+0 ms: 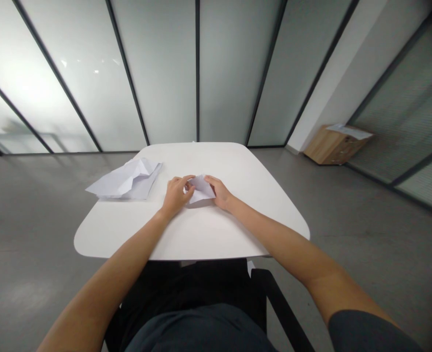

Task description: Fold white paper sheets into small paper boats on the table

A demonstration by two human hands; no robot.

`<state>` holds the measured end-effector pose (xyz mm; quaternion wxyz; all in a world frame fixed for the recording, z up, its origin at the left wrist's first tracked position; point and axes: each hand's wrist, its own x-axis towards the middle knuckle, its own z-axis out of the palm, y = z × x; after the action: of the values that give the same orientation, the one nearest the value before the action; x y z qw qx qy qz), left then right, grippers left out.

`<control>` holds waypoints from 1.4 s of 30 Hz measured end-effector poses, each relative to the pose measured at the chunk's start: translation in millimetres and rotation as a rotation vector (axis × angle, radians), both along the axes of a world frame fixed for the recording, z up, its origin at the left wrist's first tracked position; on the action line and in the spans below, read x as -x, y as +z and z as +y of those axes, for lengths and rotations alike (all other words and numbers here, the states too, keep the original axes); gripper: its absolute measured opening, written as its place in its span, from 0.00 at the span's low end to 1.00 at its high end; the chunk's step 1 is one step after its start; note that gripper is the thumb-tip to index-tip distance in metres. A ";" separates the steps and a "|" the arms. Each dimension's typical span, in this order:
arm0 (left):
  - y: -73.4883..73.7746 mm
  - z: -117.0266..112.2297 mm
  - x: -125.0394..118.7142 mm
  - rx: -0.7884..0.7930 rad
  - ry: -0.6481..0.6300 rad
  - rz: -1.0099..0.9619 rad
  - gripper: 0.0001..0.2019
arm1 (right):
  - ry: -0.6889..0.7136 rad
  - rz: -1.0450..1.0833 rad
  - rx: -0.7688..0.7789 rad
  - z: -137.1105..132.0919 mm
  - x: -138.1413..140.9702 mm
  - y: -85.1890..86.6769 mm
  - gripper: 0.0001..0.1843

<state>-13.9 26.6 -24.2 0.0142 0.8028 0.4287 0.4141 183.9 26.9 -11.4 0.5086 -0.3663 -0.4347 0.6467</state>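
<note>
Between my two hands is a small folded piece of white paper [202,189], held just above the white table [216,234]. My left hand [178,194] grips its left edge, with thumb and fingers curled around it. On the opposite side, my right hand [219,191] has its fingers behind the right edge and holds it there. Some of the fingertips are hidden by the paper. The paper's exact folds are too small to make out.
Several sheets of white paper [128,182], the top one creased, lie at the table's left edge and overhang it. A wooden cabinet [328,145] with papers on top stands by the wall at right. A black chair armrest [274,298] is beside my right side.
</note>
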 end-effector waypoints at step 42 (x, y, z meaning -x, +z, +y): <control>0.9 3.6 4.1 0.208 -0.019 -0.328 0.35 | -0.100 -0.147 -0.084 3.4 -10.9 5.7 0.22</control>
<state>-17.9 30.2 -23.3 0.1707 0.7229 0.4534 0.4927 194.8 30.3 -5.7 0.5218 -0.4123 -0.4787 0.5732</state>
